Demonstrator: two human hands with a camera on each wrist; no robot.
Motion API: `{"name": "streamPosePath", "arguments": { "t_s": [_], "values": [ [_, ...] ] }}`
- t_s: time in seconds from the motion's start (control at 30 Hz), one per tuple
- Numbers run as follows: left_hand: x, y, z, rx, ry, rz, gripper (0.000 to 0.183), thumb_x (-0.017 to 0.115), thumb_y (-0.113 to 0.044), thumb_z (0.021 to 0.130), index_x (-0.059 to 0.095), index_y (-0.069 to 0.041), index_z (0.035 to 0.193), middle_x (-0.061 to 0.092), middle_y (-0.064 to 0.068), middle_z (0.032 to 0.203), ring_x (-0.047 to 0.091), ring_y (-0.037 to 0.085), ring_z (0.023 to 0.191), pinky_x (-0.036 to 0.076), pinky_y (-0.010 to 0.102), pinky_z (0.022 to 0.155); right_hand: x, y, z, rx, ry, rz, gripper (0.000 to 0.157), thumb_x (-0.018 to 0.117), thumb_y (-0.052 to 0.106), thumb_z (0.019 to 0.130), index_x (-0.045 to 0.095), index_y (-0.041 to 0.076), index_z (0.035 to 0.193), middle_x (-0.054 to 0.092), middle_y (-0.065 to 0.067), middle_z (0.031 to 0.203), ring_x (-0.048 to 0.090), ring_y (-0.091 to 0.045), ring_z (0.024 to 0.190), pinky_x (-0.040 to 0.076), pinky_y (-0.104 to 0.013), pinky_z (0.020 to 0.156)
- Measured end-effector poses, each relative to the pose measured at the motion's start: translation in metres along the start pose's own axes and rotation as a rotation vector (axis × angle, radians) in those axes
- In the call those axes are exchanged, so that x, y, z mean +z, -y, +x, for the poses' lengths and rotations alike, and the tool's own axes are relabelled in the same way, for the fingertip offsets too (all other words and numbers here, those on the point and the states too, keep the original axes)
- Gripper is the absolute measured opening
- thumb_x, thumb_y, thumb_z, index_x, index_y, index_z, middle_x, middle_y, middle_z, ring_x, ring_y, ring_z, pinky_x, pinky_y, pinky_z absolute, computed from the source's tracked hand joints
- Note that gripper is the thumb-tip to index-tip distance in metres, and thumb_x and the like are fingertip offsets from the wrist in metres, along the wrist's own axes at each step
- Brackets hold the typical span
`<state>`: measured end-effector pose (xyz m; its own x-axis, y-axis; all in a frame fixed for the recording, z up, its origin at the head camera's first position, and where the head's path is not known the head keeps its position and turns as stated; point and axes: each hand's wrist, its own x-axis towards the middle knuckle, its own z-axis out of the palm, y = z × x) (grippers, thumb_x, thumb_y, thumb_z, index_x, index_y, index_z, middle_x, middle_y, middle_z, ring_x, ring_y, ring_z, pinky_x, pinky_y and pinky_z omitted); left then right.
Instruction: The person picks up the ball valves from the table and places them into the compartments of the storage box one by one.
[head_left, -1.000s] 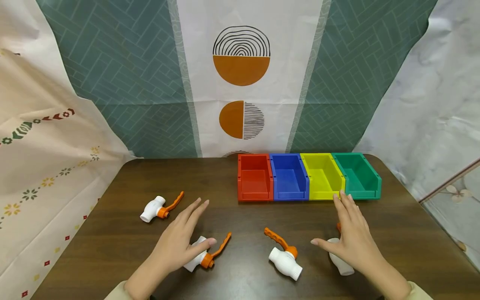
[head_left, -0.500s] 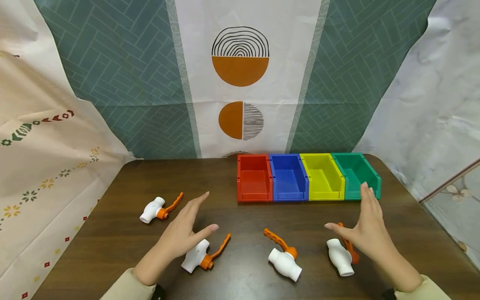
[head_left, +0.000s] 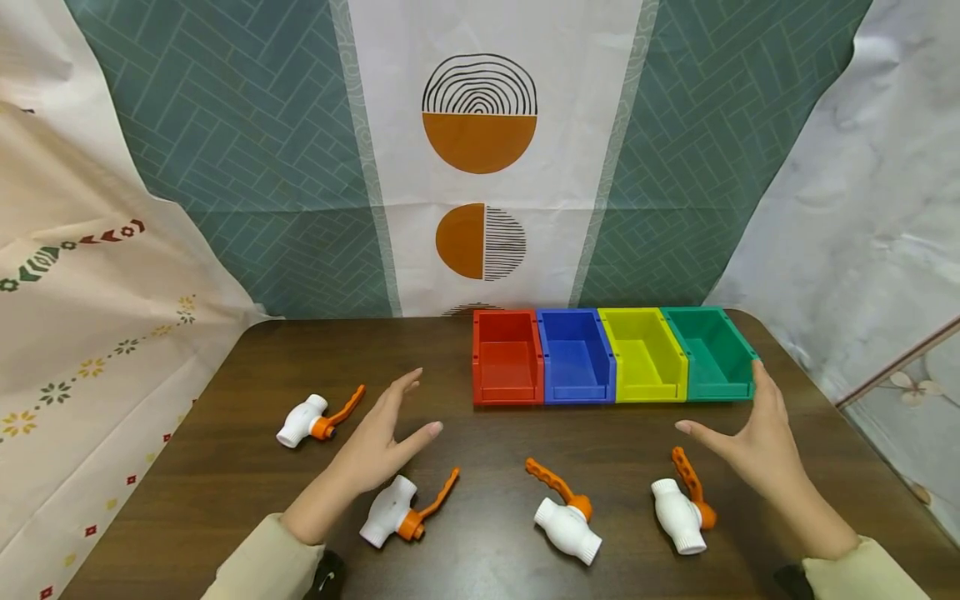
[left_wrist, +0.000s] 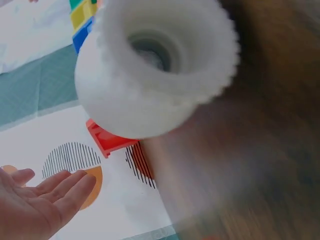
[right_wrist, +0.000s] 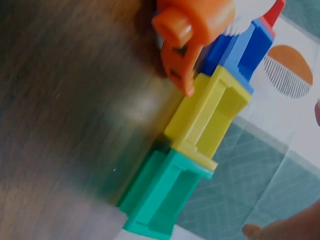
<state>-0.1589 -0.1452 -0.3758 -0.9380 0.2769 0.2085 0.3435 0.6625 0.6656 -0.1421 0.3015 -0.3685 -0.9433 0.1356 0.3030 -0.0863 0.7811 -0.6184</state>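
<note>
1. Currently, my head view shows the left hand (head_left: 372,454) and right hand (head_left: 767,446), fingers spread, gripping nothing. One valve (head_left: 388,510) lies beside the left hand, another valve (head_left: 302,420) farther left, a third valve (head_left: 567,531) between the hands, a fourth valve (head_left: 678,518) left of the right hand.
2. Left wrist view: a white valve end (left_wrist: 150,100) looms close; lowering blindly could, I judge, knock it rolling.
3. Right wrist view: an orange handle (right_wrist: 172,60) looms large; a hasty inward sweep might snag it.
</note>
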Motion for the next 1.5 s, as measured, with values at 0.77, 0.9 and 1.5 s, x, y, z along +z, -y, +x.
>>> {"name": "streamPosePath", "arguments": {
  "t_s": [0.77,0.9,1.5],
  "values": [
    [0.008,0.001,0.053,-0.289,0.144,-0.612,0.056,0.038,-0.039,0.096,0.022,-0.008,0.140,0.038,0.026,0.137,0.045,0.042,0.122,0.044,0.048,0.097,-0.009,-0.061,0.034,0.278,-0.131,0.252,0.086,0.059,0.033,0.087,0.004,0.006,0.147,0.009,-0.018,0.153,0.020,-0.040,0.137,0.022,-0.046,0.112],
    [0.010,0.001,0.059,-0.329,0.164,-0.629,0.057,0.037,-0.042,0.095,0.024,-0.008,0.139,0.039,0.026,0.137,0.045,0.041,0.122,0.043,0.047,0.098,-0.009,-0.072,0.039,0.339,-0.182,0.267,0.079,0.057,0.033,0.088,0.011,0.008,0.147,0.015,-0.013,0.153,0.022,-0.032,0.138,0.024,-0.033,0.113],
    [0.046,0.002,0.077,-0.303,0.150,-0.408,0.061,0.052,-0.039,0.090,0.036,0.000,0.135,0.048,0.020,0.133,0.050,0.035,0.118,0.045,0.047,0.096,-0.007,-0.091,0.059,0.425,-0.179,0.154,0.065,0.049,0.041,0.090,0.031,0.008,0.143,0.037,-0.018,0.144,0.041,-0.030,0.129,0.038,-0.002,0.073]
  ]
}}
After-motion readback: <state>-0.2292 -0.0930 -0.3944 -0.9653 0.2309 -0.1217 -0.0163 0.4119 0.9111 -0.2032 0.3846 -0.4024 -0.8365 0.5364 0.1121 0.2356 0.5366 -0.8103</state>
